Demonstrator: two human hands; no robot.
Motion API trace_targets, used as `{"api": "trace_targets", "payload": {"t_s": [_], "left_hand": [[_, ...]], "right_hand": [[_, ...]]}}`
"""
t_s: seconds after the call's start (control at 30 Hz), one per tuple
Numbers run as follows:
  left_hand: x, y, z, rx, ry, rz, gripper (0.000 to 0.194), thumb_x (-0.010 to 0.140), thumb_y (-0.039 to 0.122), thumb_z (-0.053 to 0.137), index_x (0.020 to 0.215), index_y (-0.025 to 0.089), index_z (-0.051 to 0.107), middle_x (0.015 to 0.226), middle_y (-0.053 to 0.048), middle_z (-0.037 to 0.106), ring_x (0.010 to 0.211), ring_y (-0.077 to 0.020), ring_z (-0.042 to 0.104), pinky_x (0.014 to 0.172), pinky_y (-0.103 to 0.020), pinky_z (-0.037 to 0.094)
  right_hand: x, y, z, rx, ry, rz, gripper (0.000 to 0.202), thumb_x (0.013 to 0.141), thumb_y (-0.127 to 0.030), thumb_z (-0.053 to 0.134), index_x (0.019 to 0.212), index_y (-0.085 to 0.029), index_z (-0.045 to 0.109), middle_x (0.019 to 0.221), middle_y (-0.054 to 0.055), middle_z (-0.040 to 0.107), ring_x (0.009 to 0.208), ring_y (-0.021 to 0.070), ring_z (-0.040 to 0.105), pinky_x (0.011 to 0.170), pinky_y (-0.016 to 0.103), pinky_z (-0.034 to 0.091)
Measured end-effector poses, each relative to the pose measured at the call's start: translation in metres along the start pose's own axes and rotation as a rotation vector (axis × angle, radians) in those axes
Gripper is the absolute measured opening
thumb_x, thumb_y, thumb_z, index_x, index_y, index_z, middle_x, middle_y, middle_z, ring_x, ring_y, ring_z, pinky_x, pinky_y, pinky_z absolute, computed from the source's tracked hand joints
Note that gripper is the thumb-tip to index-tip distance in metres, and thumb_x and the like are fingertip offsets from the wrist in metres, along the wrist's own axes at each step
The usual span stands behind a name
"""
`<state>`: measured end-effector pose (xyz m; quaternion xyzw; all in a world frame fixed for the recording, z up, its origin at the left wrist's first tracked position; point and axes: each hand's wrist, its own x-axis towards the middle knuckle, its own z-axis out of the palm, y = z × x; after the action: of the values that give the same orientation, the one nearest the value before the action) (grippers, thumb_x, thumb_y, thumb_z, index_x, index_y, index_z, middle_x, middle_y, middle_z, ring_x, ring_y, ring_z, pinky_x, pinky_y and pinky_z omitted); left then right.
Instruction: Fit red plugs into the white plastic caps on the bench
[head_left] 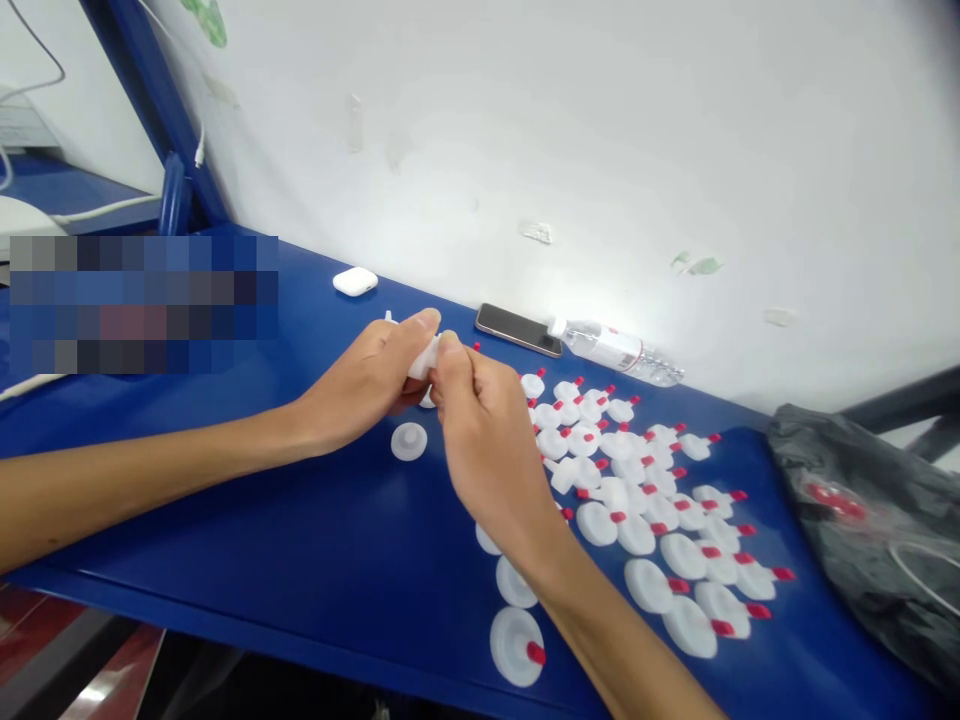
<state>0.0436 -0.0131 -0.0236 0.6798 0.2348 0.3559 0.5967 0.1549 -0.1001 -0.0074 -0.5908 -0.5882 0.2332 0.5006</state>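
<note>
Both hands meet over the middle of the blue table. My left hand (371, 372) is closed around a white plastic nozzle cap (422, 362). My right hand (487, 435) pinches at the same piece with thumb and fingers; whether it holds a separate small part is hidden. A loose white round cap (409, 441) without a red tip lies just below the hands. Right of my right hand, many white nozzle caps (586, 438) with red tips lie spread out. Another red-tipped cap (516, 646) lies near the front edge, beside my right forearm.
Along the wall lie a white earbud case (355, 281), a phone (519, 329) and a clear water bottle (619, 350) on its side. A black plastic bag (862, 520) with red bits in clear wrap sits at the right end of the blue table (300, 560).
</note>
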Motion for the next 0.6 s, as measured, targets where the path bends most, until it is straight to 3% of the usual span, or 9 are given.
{"api": "trace_targets", "payload": {"t_s": [0.17, 0.27, 0.43, 0.6], "left_hand": [[0.003, 0.006, -0.005, -0.129, -0.111, -0.283, 0.059, 0.102, 0.058, 0.039, 0.055, 0.022, 0.029, 0.048, 0.006, 0.020, 0.039, -0.0071, 0.015, 0.033, -0.020, 0.013], [0.004, 0.010, -0.007, -0.156, -0.186, -0.361, 0.062, 0.100, 0.060, 0.038, 0.051, 0.023, 0.026, 0.045, 0.006, 0.016, 0.035, -0.0078, 0.015, 0.032, -0.022, 0.010], [0.005, 0.007, -0.009, -0.114, -0.172, -0.304, 0.062, 0.098, 0.060, 0.039, 0.049, 0.023, 0.028, 0.043, 0.005, 0.019, 0.036, -0.0084, 0.016, 0.032, -0.022, 0.012], [0.009, -0.002, -0.012, -0.046, -0.115, -0.197, 0.058, 0.099, 0.054, 0.044, 0.051, 0.020, 0.039, 0.044, 0.002, 0.030, 0.038, -0.0087, 0.024, 0.034, -0.022, 0.017]], "right_hand": [[0.001, 0.006, -0.001, -0.368, 0.083, -0.246, 0.036, 0.109, -0.028, 0.031, 0.075, -0.024, 0.040, 0.067, -0.002, 0.051, 0.059, 0.0145, 0.041, 0.058, 0.033, 0.028], [0.004, 0.010, -0.005, -0.580, 0.072, -0.377, 0.034, 0.109, -0.026, 0.032, 0.078, -0.023, 0.046, 0.070, 0.000, 0.054, 0.059, 0.0151, 0.042, 0.058, 0.033, 0.028], [0.007, 0.011, -0.012, -0.665, 0.024, -0.424, 0.034, 0.109, -0.023, 0.033, 0.082, -0.021, 0.051, 0.076, 0.001, 0.057, 0.062, 0.0156, 0.041, 0.059, 0.033, 0.029], [0.008, 0.012, -0.015, -0.676, 0.006, -0.349, 0.035, 0.110, -0.028, 0.036, 0.078, -0.022, 0.048, 0.073, 0.000, 0.055, 0.062, 0.0153, 0.041, 0.060, 0.034, 0.027]]}}
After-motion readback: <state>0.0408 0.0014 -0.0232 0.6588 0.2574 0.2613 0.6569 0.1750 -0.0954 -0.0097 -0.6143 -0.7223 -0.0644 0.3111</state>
